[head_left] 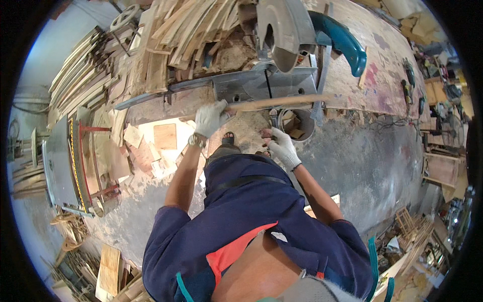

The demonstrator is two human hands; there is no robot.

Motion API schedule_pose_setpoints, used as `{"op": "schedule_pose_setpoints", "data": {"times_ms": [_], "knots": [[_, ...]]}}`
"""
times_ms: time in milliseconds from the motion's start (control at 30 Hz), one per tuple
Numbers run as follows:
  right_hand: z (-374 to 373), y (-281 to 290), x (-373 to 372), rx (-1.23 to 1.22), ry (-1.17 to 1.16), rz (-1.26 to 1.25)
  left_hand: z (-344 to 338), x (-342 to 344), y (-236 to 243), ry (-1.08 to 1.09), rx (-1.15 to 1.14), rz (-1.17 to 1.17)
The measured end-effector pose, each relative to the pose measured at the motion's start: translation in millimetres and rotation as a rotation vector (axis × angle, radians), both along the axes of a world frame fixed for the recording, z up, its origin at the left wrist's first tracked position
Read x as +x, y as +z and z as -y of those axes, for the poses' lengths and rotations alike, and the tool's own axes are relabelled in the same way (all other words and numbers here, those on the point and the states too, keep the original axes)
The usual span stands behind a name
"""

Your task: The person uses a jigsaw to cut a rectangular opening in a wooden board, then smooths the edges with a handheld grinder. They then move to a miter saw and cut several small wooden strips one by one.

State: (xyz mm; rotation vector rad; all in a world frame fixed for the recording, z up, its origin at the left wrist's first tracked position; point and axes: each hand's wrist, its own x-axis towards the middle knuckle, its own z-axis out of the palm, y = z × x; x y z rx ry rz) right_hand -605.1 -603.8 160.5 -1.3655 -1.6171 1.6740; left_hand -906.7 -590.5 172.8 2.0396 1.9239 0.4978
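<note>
My left hand [209,119], in a white work glove, is closed around the left end of a thin wooden strip [274,102]. The strip runs to the right along the front of the saw's metal base [241,89]. Above that base stands a mitre saw with a grey blade guard [284,35] and a teal handle [347,43]. My right hand [283,147], gloved with bare fingertips, hangs below the strip with its fingers apart and nothing visible in them. Just beyond it is a round bucket [305,132] containing wood offcuts.
Long wooden slats [193,30] are piled behind the saw on the left. Flat board pieces [165,136] lie on the floor at left, near a machine table [61,163]. Hand tools [406,93] rest on the bench at right. More scrap wood [417,236] lies at lower right.
</note>
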Motion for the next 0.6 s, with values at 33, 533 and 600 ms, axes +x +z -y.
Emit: {"op": "schedule_pose_setpoints", "data": {"times_ms": [33,533,600], "knots": [[3.1,2.9,12.3,-0.037,-0.058,0.020,-16.0,-4.1,-6.0,0.020,-0.047,-0.098],[-93.6,248.2,68.2,0.992,-0.528,0.168,-83.4,-80.5,-84.1,0.240,0.166,-0.282],[-118.2,266.9,63.7,1.077,-0.398,0.237,-85.0,-82.4,-71.9,0.225,0.035,-0.308]]}}
